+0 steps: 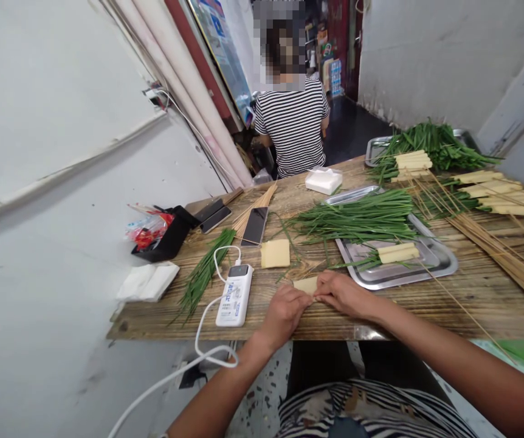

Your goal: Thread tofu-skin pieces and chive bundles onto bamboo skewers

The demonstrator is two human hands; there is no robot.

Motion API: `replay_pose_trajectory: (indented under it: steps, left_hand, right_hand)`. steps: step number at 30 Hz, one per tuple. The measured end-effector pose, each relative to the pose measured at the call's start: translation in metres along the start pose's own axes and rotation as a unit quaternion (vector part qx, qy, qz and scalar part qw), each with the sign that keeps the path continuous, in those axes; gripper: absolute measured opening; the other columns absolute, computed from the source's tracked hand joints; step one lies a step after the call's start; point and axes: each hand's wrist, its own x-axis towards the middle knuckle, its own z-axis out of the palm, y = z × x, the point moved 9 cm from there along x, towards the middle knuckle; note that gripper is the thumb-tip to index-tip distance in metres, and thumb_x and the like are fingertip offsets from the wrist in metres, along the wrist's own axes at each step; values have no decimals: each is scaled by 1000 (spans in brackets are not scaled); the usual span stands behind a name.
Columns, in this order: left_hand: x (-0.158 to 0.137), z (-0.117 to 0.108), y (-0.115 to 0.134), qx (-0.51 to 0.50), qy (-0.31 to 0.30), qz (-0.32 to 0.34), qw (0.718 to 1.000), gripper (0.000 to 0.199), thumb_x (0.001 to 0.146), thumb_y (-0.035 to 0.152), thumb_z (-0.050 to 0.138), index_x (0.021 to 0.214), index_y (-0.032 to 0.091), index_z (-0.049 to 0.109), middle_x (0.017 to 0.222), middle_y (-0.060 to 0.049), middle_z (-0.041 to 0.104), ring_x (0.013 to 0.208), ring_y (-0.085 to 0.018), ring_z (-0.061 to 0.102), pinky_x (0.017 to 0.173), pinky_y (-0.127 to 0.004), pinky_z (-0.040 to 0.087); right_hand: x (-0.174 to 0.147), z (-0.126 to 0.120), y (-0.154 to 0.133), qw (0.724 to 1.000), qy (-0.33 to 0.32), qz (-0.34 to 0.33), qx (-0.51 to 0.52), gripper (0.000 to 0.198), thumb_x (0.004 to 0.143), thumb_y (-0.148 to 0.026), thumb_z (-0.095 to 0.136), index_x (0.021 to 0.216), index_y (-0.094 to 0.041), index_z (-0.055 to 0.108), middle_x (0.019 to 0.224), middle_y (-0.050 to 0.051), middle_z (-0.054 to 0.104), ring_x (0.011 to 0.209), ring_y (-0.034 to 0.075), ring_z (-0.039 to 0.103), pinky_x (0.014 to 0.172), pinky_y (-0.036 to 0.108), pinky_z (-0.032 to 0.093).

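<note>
A pale yellow tofu sheet (305, 285) lies on the wooden table near its front edge. My left hand (286, 307) pinches its near left edge with bent fingers. At the right end, my right hand (340, 292) is closed on the same sheet, and the two hands' fingertips almost meet. What is inside the sheet, if anything, is hidden. Just beyond is a small stack of square tofu sheets (275, 253). To the right, a metal tray (389, 281) carries a heap of green chives (357, 216) and skewered tofu rolls (397, 252) with chives sticking out.
A white power bank (235, 297) with a cable lies left of my hands, beside more chives (210, 271) and a phone (254, 226). Bamboo skewers (485, 240) and more rolls (503, 191) are at right. A person in a striped shirt (292, 125) is beyond the table.
</note>
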Motion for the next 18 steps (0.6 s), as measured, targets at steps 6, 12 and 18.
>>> replay_pose_trajectory:
  steps: [6,12,18]
  left_hand:
    - [-9,3,15,101,-7,67,993,24,95,19,39,104,14,60,93,-9,66,83,-17,56,75,-33,42]
    - [-8,7,14,108,-37,64,991,26,95,19,35,104,13,59,92,-9,64,87,-19,53,77,-35,43]
    - [-11,14,7,85,-35,39,995,27,96,19,35,105,12,60,91,-10,62,85,-18,52,76,-34,45]
  right_hand:
    - [5,-3,5,999,2,25,45,22,85,-19,56,68,-16,69,67,2,57,71,14,52,65,24,37]
    - [7,-1,13,996,1,45,81,19,82,-16,58,68,-16,70,67,2,58,71,14,53,67,25,38]
    - [4,-2,14,995,14,58,85,18,83,-16,56,75,-17,72,75,3,55,72,14,52,65,24,39]
